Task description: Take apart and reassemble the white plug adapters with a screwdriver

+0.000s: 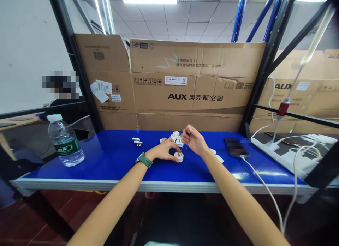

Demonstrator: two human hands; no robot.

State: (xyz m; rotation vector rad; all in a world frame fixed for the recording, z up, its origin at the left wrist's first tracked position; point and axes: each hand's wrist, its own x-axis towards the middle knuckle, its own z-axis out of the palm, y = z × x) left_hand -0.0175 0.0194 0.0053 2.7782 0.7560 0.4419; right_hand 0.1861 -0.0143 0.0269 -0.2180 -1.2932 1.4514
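Note:
My left hand [166, 149], with a green-strapped watch on the wrist, grips a white plug [179, 156] between thumb and fingers on the blue tabletop. The plug's metal pins point upward. Just above and to the right, my right hand [194, 139] is closed around a thin screwdriver [182, 147]; its slim shaft slants down toward the plug, and its handle is mostly hidden by the fingers. Whether the tip touches the plug I cannot tell. Behind my hands lies a cluster of white plugs [175, 135]. White rounded pieces [219, 159] rest beside my right forearm.
More white plug parts [137, 141] lie at the left. A water bottle [66, 142] stands near the table's left end. A dark device [235, 147] with a white cable lies at the right, near a power strip [275, 156]. Cardboard [193, 80] walls off the back. Another person sits far left.

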